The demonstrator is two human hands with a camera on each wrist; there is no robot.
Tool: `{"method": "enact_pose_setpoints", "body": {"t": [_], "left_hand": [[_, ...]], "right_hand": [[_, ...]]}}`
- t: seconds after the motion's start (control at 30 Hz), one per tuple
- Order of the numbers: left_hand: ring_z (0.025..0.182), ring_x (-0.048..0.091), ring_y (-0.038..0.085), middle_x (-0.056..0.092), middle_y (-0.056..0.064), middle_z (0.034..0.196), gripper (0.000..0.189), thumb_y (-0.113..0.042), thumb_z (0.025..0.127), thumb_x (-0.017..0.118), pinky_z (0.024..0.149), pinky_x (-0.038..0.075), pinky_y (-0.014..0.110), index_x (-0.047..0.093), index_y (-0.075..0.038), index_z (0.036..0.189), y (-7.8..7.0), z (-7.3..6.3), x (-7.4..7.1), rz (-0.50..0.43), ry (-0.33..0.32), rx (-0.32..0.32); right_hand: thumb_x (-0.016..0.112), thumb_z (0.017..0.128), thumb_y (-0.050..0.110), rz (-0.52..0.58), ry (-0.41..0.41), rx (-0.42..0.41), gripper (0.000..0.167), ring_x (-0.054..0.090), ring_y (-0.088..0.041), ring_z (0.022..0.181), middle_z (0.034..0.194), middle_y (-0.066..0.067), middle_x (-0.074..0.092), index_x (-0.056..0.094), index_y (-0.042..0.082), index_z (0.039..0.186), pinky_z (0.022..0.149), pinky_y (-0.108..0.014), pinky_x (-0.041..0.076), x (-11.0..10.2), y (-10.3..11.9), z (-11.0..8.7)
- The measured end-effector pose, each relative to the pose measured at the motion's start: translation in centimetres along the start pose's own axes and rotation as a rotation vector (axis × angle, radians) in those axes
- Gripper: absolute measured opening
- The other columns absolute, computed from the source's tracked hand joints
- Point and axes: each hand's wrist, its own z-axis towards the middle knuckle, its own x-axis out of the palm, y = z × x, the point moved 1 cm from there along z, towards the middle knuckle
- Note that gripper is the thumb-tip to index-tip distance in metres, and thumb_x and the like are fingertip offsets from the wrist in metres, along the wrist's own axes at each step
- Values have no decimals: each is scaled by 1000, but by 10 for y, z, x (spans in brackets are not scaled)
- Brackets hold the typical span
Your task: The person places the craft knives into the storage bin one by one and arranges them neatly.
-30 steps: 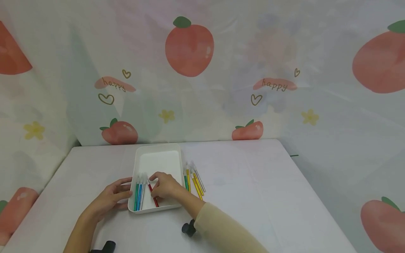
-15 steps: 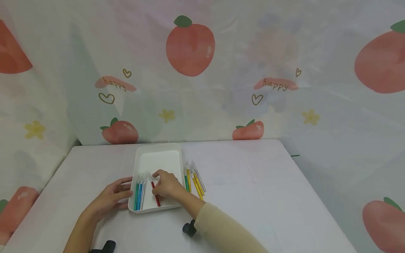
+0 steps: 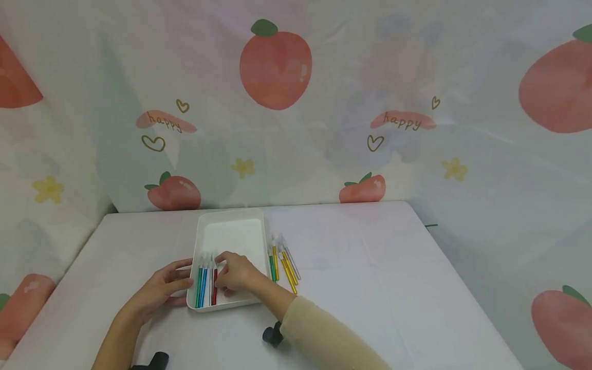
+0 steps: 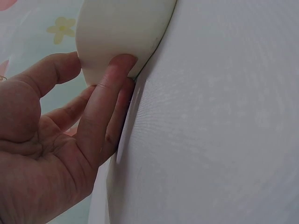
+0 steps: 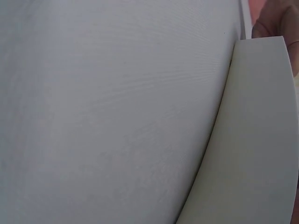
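Observation:
In the head view my right hand reaches into the white tray and pinches a slim red pen with a clear cap. The red pen stands in line beside a row of green, blue and silver pens along the tray's left side. My left hand rests against the tray's left wall from outside. The left wrist view shows that hand with its fingers extended, fingertips touching the outer wall. The right wrist view shows mainly the tray's outer wall; the red pen is hidden there.
Right of the tray, green, yellow and silver pens lie loosely on the white tablecloth. A black object sits beneath the right forearm, and another black piece by the left wrist. A fruit-printed backdrop stands behind.
The red pen went from slanted, slightly apart, to upright against the row on the left, my right hand shifting left with it. My left hand stayed at the tray wall.

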Motion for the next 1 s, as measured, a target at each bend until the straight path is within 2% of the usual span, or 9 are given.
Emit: {"method": "enact_pose_setpoints", "body": {"t": [0.2, 0.4, 0.73, 1.0], "left_hand": [[117, 63, 31, 39, 31, 150, 71, -21, 96, 66, 85, 59, 45, 29, -8, 155, 1, 1, 0, 2, 1, 6], [117, 63, 31, 39, 30, 150, 71, -22, 96, 66, 85, 59, 45, 29, -8, 155, 0, -1, 1, 5, -4, 0], [118, 62, 31, 39, 30, 150, 72, -22, 96, 67, 84, 60, 43, 28, -8, 155, -2, -3, 2, 6, 4, 6], [118, 62, 30, 39, 29, 150, 73, -24, 96, 67, 84, 60, 43, 28, -10, 156, 2, 0, 1, 13, -5, -1]], "right_hand": [[72, 87, 2, 19, 32, -20, 51, 64, -17, 62, 80, -1, 63, 56, 12, 135, 55, -26, 58, -2, -1, -1], [74, 87, 4, 10, 22, -51, 52, 65, -16, 61, 81, 1, 64, 56, 14, 135, 56, -26, 57, -12, -3, -6], [70, 88, 2, 69, -13, -117, 56, 68, -20, 64, 91, -4, 63, 53, 11, 140, 61, -34, 61, -51, -11, -20], [71, 89, 6, 101, -63, -105, 56, 69, -26, 78, 98, -7, 62, 51, 10, 142, 67, -37, 62, -83, -28, -30]]}}
